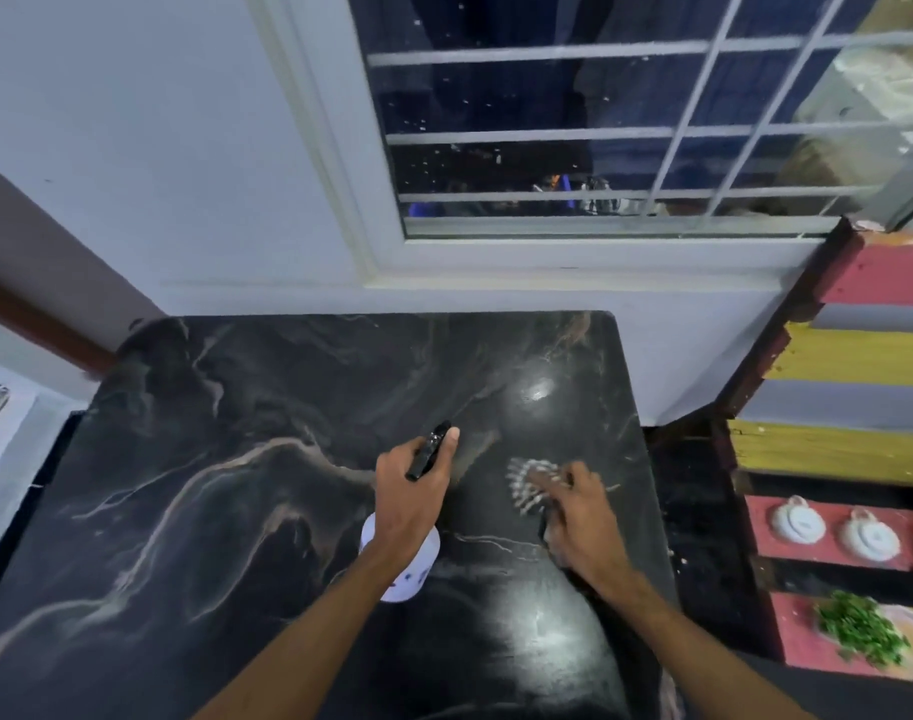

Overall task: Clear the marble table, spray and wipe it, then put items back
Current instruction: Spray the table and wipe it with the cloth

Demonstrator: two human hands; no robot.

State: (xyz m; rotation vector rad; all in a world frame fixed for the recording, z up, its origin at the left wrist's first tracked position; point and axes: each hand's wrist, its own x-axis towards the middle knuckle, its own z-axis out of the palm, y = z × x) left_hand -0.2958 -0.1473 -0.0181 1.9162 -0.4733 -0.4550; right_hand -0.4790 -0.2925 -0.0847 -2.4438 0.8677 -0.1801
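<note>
1. gripping is seen at the left hand point(411, 491), which is wrapped around the black trigger head of a spray bottle point(402, 563); the index finger lies stretched along the top of the nozzle.
2. the bottle's white body is seen hanging below the left palm and wrist, above the dark marble table point(194, 501); whether its base touches the stone cannot be told.
3. the nozzle is pointed away from the left hand, toward the far side of the table.
4. the right hand point(579, 517) is laid flat, palm down, with its fingers spread over a cloth point(532, 483) and pressed onto it.
5. a pale, striped part of the cloth is shown beyond and to the left of the right fingertips; the rest is hidden under the palm and blurred.
6. the two hands are kept near each other but apart, the cloth lying just to the right of the left hand.
7. a bright reflection is seen on the stone beyond the right hand, and another close to the right forearm.
8. a painted shelf point(859, 356) with small white pots point(800, 522) is seen well to the right of the right hand.
</note>
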